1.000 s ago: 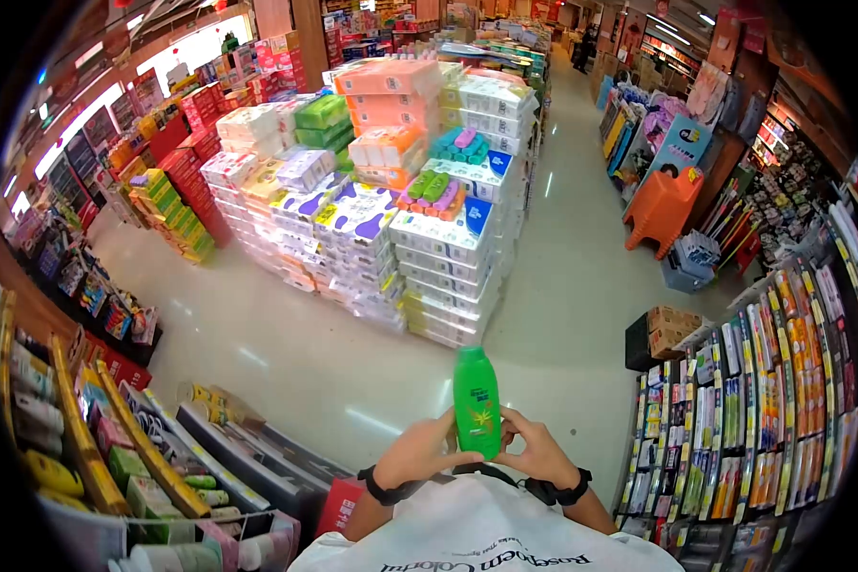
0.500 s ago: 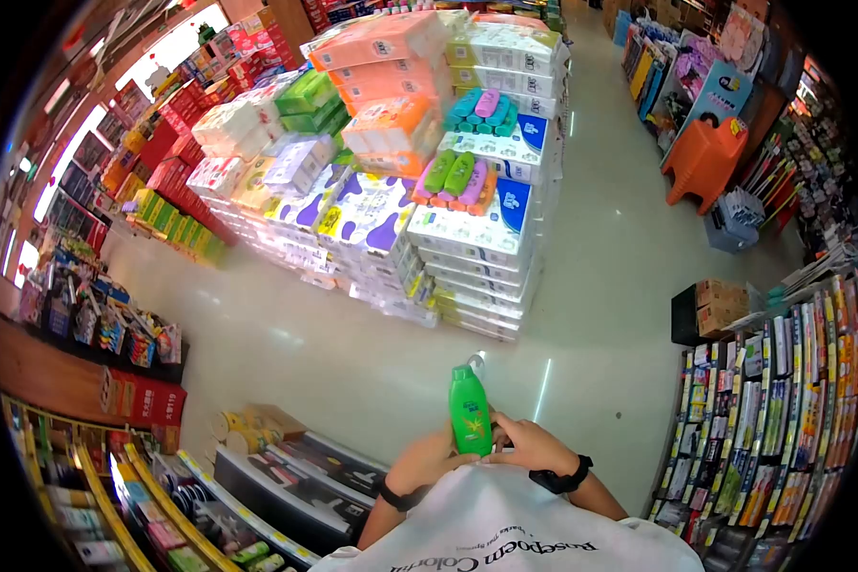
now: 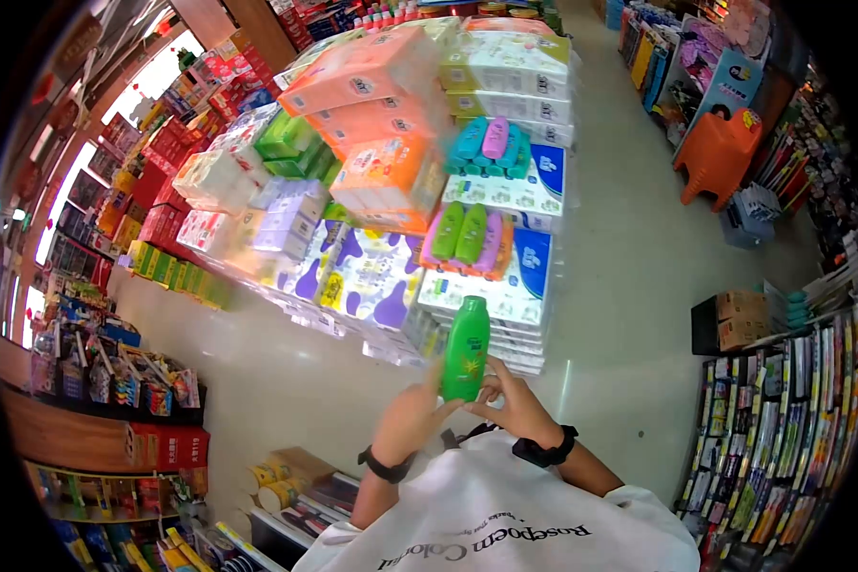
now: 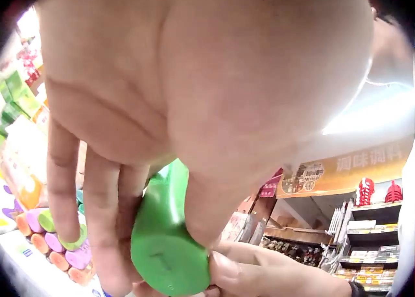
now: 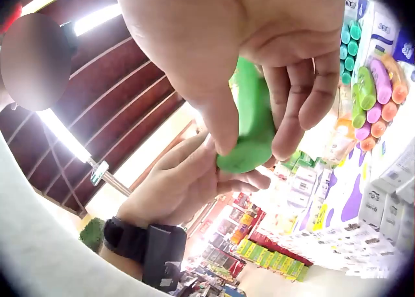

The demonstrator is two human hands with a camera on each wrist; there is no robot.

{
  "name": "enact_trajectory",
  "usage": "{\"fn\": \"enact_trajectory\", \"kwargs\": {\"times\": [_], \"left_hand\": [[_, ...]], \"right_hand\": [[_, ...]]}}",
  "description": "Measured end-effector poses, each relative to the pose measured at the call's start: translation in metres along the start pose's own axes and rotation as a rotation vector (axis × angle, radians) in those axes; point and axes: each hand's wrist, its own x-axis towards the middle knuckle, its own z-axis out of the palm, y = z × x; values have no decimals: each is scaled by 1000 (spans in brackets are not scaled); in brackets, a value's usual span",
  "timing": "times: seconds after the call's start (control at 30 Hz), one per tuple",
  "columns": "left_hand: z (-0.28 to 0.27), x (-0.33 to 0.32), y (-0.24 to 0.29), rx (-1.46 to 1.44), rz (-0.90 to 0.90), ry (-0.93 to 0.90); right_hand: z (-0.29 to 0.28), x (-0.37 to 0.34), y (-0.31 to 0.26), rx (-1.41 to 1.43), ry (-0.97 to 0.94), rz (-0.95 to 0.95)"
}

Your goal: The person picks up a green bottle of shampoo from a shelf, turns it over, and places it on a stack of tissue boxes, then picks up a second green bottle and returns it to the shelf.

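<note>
A green bottle (image 3: pixel 466 351) stands upright between the two hands in the head view, its label facing the wearer. The left hand (image 3: pixel 409 417) holds its left side near the base, and the right hand (image 3: pixel 518 408) holds its lower right side. In the left wrist view the left thumb and fingers lie on either side of the green bottle (image 4: pixel 170 245), with a right-hand fingertip touching near its base. The right wrist view shows the right thumb and fingers around the green bottle (image 5: pixel 251 122), its base pointing down.
Stacked tissue packs (image 3: pixel 372 276) rise in front, topped with teal and pink bottles (image 3: pixel 494 148) and green and purple bottles (image 3: pixel 465 234). Packed shelves (image 3: pixel 782 429) stand at the right, an orange stool (image 3: pixel 720 153) beyond them. A red box (image 3: pixel 166 446) sits at lower left.
The head view has tilted and moved closer to the tissue stacks. Both hands and the bottle sit higher in it, and the bottle remains held between them.
</note>
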Motion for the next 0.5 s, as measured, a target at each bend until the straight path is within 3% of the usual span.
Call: {"fn": "enact_trajectory", "kwargs": {"times": [0.13,0.23,0.5], "left_hand": [[-5,31,-21,-25,6,80],[-11,49,-38,-119,-81,8],[-20,102,-109,-243,-54,93]], "right_hand": [[-3,39,3,-11,7,40],[-5,64,6,-23,-45,107],[12,144,33,62,-17,197]]}}
